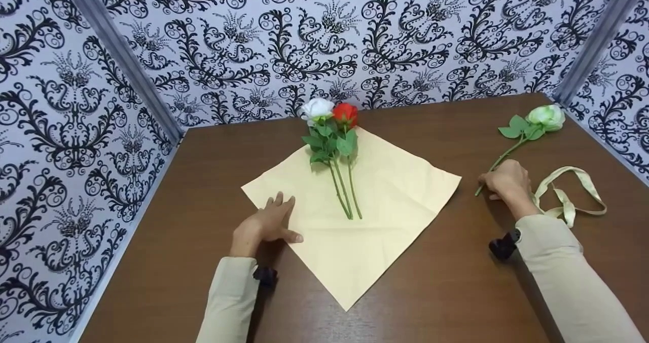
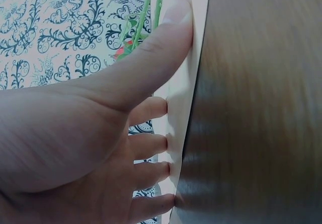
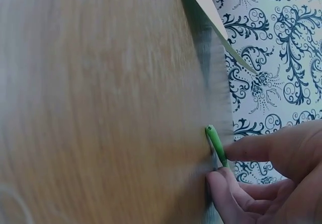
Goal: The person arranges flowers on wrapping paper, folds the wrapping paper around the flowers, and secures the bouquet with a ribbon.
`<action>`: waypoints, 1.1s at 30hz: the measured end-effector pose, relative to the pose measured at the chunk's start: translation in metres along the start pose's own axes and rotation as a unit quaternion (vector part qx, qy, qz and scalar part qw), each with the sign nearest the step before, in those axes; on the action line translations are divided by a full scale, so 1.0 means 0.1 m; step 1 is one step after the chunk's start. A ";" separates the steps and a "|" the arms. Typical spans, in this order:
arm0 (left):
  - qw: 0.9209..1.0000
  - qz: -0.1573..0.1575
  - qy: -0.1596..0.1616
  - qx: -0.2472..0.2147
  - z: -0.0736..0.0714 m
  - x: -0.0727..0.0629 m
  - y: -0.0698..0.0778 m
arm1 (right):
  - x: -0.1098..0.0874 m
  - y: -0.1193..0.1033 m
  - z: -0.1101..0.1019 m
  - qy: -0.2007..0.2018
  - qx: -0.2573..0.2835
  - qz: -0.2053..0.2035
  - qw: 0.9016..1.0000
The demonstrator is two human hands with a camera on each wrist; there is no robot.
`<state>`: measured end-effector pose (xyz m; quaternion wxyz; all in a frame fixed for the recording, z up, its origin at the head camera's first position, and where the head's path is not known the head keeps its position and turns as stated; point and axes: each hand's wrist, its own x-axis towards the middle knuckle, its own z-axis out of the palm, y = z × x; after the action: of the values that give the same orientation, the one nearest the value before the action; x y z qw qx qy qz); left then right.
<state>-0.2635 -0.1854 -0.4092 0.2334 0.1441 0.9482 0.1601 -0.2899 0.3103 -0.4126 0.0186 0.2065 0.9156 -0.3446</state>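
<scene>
A square of cream wrapping paper (image 1: 390,191) lies with one corner towards me. On it, a white rose (image 1: 318,109) and a red rose (image 1: 346,114) rest side by side, heads past the far edge, green stems pointing at me. My left hand (image 1: 266,224) presses the paper's left edge with spread fingers; its thumb (image 2: 171,38) lies along the edge in the left wrist view. To the right, my right hand (image 1: 508,181) pinches the lower stem of a pale green-white rose (image 1: 546,117). The cut stem end (image 3: 214,138) pokes out by the fingertips in the right wrist view.
A loosely looped cream ribbon (image 1: 583,181) lies just right of my right hand. Everything sits on a brown wooden table (image 1: 203,181). Patterned panels (image 1: 324,44) rise behind the table and along both sides.
</scene>
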 end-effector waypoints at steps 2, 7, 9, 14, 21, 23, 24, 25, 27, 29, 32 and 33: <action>1.000 0.002 0.000 0.002 0.00 0.00 0.00 | 0.02 0.01 -0.01 0.000 0.016 0.008 1.000; 1.000 -0.001 0.001 0.000 -0.01 0.00 0.01 | 0.05 0.05 -0.02 -0.009 0.085 0.030 0.996; 1.000 -0.003 0.001 -0.001 -0.01 0.00 0.01 | 0.06 0.06 -0.02 -0.014 0.111 0.037 0.993; 1.000 0.001 -0.001 -0.001 0.01 0.01 0.00 | 0.04 0.08 -0.02 -0.010 0.135 0.045 0.990; 1.000 -0.004 0.001 0.001 0.00 0.01 0.00 | 0.01 -0.02 -0.04 0.001 0.128 0.034 0.991; 1.000 -0.003 0.002 0.003 -0.01 0.01 0.00 | -0.01 -0.07 -0.05 0.001 0.127 0.027 0.992; 1.000 -0.002 0.003 0.003 -0.01 0.01 0.01 | -0.03 -0.09 -0.05 0.001 0.125 0.023 0.992; 1.000 -0.003 0.002 0.000 -0.01 0.01 0.01 | -0.04 -0.11 -0.05 0.000 0.125 0.016 0.992; 1.000 -0.005 0.001 -0.006 -0.01 0.00 0.02 | -0.07 -0.16 -0.05 -0.002 0.127 0.005 0.992; 1.000 -0.009 -0.001 -0.010 -0.01 -0.01 0.02 | -0.10 -0.21 -0.03 -0.002 0.128 -0.006 0.992; 1.000 -0.011 -0.004 -0.014 0.00 -0.01 0.01 | -0.17 -0.29 -0.01 -0.010 0.135 -0.020 0.991; 1.000 -0.011 -0.004 -0.012 0.00 -0.01 0.01 | -0.19 -0.32 0.01 -0.011 0.136 -0.023 0.990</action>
<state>-0.2623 -0.1848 -0.4089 0.2406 0.1311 0.9469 0.1684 -0.2854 0.2813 -0.3899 -0.0073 0.1822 0.8646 -0.4682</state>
